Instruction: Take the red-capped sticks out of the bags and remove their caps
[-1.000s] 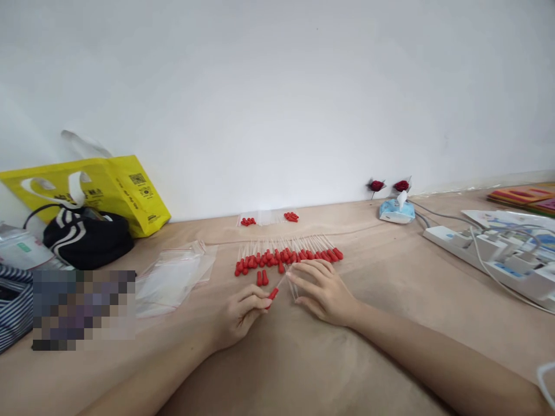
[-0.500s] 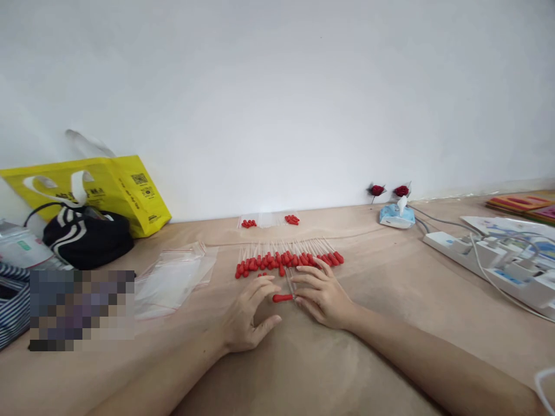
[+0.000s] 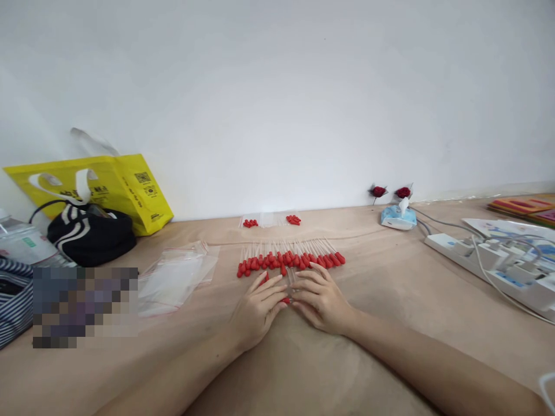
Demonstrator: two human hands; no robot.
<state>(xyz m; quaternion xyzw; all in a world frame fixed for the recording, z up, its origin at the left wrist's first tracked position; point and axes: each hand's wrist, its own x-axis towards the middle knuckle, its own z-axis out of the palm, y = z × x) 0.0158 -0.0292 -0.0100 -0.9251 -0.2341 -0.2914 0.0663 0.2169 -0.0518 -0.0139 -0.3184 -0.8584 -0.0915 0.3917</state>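
Observation:
Just in front of me, my left hand (image 3: 259,306) has its thumb and fingers closed on the red rubber bulb (image 3: 285,300) of a dropper. My right hand (image 3: 323,300) pinches the same dropper at its other end, where my fingers mostly hide the clear tube. Between my hands lie a few clear tubes (image 3: 291,274). Beyond them stretches a row of droppers (image 3: 299,260), red bulbs toward me and thin clear tubes pointing to the wall. One loose red bulb (image 3: 264,279) shows beside my left fingers.
Clear zip bags (image 3: 173,280) lie to the left, near a black pouch (image 3: 91,234) and a yellow bag (image 3: 143,193). By the wall are small bags of red bulbs (image 3: 250,223). On the right are a tissue pack (image 3: 398,218) and a power strip (image 3: 485,260) with cables.
My left hand has moved right and closed on the dropper's red bulb, which lay bare beside it before. My right hand keeps its hold, almost in place. The view has shifted slightly.

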